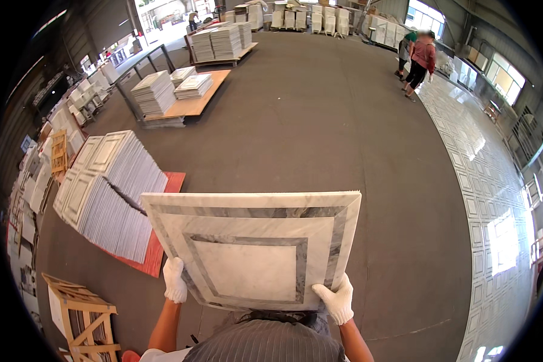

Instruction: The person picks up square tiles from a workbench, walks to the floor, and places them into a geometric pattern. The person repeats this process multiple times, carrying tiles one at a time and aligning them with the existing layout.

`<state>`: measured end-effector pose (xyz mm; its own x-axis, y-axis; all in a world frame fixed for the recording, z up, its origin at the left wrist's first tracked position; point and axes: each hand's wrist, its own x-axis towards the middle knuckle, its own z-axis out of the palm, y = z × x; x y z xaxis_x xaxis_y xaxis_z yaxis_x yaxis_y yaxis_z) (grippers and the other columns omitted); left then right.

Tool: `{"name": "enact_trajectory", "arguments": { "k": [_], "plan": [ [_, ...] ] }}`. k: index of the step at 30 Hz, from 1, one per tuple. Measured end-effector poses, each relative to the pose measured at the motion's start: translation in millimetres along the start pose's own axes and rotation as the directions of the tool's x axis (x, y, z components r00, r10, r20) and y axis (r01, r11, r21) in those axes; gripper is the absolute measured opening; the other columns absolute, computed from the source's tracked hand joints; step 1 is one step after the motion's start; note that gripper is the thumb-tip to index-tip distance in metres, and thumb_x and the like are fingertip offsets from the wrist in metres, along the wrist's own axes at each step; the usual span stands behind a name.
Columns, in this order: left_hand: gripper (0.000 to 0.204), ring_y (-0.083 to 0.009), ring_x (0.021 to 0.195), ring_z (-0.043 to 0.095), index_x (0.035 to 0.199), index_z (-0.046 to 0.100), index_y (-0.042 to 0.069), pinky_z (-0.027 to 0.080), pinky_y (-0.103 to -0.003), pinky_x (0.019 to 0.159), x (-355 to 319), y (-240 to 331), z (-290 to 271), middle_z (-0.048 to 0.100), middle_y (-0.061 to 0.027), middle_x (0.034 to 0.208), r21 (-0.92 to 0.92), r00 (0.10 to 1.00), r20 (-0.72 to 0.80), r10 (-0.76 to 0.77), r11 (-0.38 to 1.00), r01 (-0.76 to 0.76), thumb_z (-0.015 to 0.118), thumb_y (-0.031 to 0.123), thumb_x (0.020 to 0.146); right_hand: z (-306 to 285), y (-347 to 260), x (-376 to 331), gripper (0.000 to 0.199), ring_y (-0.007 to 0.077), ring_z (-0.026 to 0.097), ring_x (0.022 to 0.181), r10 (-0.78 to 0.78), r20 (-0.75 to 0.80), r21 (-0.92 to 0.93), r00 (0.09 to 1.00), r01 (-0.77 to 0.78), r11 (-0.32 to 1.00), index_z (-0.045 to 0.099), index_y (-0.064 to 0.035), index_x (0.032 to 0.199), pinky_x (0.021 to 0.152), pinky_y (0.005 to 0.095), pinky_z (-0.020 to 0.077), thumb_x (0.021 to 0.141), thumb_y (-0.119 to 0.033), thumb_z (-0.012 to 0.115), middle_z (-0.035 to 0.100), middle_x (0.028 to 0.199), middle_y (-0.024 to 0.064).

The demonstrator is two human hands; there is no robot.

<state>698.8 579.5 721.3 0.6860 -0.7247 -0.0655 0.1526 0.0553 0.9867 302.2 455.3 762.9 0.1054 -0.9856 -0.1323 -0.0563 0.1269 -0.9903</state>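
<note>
In front of my body I carry a square marble tile (262, 271), white with grey inlaid bands that form nested frames. My left hand (175, 281), in a white knit glove, grips its left edge near the lower corner. The gloved right hand (338, 298) holds the lower right corner, thumb resting on the face and the other fingers out of sight behind. The tile is tilted, its far edge raised. Beyond its left side stands a tall stack of similar tiles (117, 193) on a red pallet (174, 183).
Further off are smaller tile stacks on a wooden pallet (196, 105) and on another pallet (244, 53). A wooden crate (87, 323) stands at the near left. Tiles laid in rows (479, 199) cover the right side. Two people (422, 57) stand at the far right on the grey floor (271, 120).
</note>
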Motion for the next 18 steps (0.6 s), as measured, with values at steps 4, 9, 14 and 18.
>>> {"name": "enact_trajectory", "arguments": {
  "k": [4,9,14,18],
  "plan": [
    [0.045,-0.0146,0.1,0.056,0.122,0.052,-0.001,0.044,-0.031,0.087,94,-18,89,0.059,-0.0032,0.111,0.002,0.999,-0.017,0.029,1.0,-0.029,0.056,0.03,0.089,-13,-3,130,0.039,0.0116,0.06,0.077,-0.004,-0.007,0.017,1.0,0.004,1.0,0.061,0.002,0.097,0.072,0.0289,0.0506,0.069,-0.015,0.082,0.068,0.087,0.0072],
    [0.043,-0.0182,0.1,0.057,0.119,0.053,0.001,0.046,-0.035,0.087,179,-26,171,0.058,-0.0061,0.113,0.009,0.989,-0.016,0.15,0.989,-0.15,0.052,0.035,0.093,-37,-28,274,0.04,0.0115,0.061,0.077,-0.051,0.059,0.019,0.997,0.05,0.999,0.061,0.0016,0.097,0.073,0.0289,0.0507,0.068,-0.015,0.084,0.068,0.085,0.0066],
    [0.04,-0.0137,0.093,0.056,0.112,0.054,-0.001,0.046,-0.031,0.082,253,-10,274,0.059,-0.0034,0.102,-0.057,0.981,-0.177,0.076,0.995,-0.087,0.055,0.031,0.088,-56,-55,408,0.044,0.0119,0.061,0.08,-0.074,0.109,0.043,0.991,0.07,0.997,0.061,0.0024,0.099,0.075,0.0298,0.0508,0.066,-0.015,0.085,0.069,0.09,0.0067],
    [0.038,-0.0115,0.089,0.053,0.107,0.054,-0.001,0.045,-0.029,0.078,320,0,354,0.058,-0.0023,0.099,-0.063,0.984,-0.145,0.103,0.992,-0.113,0.056,0.032,0.088,-62,-60,498,0.044,0.012,0.061,0.08,-0.074,0.098,0.03,0.992,0.071,0.997,0.062,0.0022,0.099,0.075,0.0297,0.0508,0.067,-0.016,0.085,0.069,0.089,0.0067]
  ]
}}
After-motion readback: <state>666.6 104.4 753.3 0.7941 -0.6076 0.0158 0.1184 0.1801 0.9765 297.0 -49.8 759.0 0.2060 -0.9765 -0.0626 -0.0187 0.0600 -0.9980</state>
